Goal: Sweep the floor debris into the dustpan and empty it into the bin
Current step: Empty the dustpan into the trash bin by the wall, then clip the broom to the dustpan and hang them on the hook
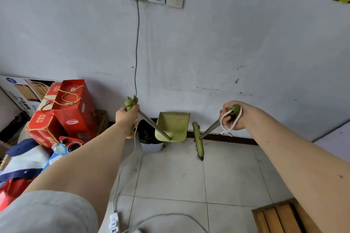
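Note:
My left hand [126, 117] grips the green handle of a long-handled green dustpan [173, 126]. The pan stands near the base of the wall, tilted, next to a small grey bin [151, 144] with a dark liner. My right hand [232, 117] holds the green top of the broom handle, with a white cord loop hanging from it. The metal shaft runs down to the green broom head [198, 141], which rests on the tiled floor just right of the dustpan. Dark fluff clings to the bristles at the broom's near end.
Red cartons [62, 113] and bags are piled at the left against the wall. A grey cable [137, 43] drops from a wall socket, and a white power strip [114, 221] with cords lies on the tiles near me. Wooden slats [280, 217] sit at the lower right.

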Motion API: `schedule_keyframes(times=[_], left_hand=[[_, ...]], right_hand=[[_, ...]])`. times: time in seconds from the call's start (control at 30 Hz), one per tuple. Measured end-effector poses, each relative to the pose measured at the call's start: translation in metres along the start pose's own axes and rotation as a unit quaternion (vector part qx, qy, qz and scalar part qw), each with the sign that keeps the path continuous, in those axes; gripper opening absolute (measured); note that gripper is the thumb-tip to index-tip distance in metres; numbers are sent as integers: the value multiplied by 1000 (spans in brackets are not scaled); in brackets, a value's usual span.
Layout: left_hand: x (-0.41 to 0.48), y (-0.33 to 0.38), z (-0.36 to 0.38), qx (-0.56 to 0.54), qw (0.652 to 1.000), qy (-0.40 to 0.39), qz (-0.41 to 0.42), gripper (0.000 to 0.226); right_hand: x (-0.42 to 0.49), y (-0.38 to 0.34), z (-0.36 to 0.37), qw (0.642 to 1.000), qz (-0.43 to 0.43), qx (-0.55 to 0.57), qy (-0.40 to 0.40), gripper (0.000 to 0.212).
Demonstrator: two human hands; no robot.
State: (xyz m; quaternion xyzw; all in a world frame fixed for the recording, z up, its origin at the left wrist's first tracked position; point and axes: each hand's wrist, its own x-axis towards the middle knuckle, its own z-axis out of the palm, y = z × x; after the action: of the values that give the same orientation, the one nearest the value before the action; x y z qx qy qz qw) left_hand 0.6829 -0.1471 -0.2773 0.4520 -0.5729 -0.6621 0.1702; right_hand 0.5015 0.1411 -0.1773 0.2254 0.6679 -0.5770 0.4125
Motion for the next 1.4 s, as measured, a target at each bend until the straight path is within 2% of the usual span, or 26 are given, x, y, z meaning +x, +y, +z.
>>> schedule_keyframes(times=[0.13, 0.4, 0.63, 0.9, 1.0, 1.1, 1.2, 1.3, 1.4], left_hand=[[-7, 9, 1, 27, 997, -55, 44, 19], [-8, 34, 2, 146, 980, -52, 127, 21], [-19, 51, 28, 264, 944, -77, 184, 14], [-33, 41, 60, 354, 905, -108, 211, 24], [-37, 52, 74, 393, 883, -108, 232, 22], [-45, 67, 90, 428, 857, -120, 262, 19], [-54, 78, 109, 457, 829, -142, 289, 23], [-64, 90, 128, 480, 803, -148, 323, 26], [-71, 104, 140, 506, 764, -153, 369, 28]], right_hand=[[-4, -7, 1, 999, -19, 41, -7, 21], [-16, -23, -6, 997, -52, 47, -11, 25], [-30, -40, -16, 998, -58, 17, -11, 23], [-47, -42, -15, 996, -49, 38, -65, 11], [-58, -46, -14, 994, -59, 11, -96, 6], [-69, -56, -10, 987, -97, -13, -131, 11], [-80, -72, -8, 977, -140, -14, -161, 27], [-89, -90, -13, 974, -148, -20, -169, 42], [-96, -101, -18, 974, -151, -18, -165, 44]])
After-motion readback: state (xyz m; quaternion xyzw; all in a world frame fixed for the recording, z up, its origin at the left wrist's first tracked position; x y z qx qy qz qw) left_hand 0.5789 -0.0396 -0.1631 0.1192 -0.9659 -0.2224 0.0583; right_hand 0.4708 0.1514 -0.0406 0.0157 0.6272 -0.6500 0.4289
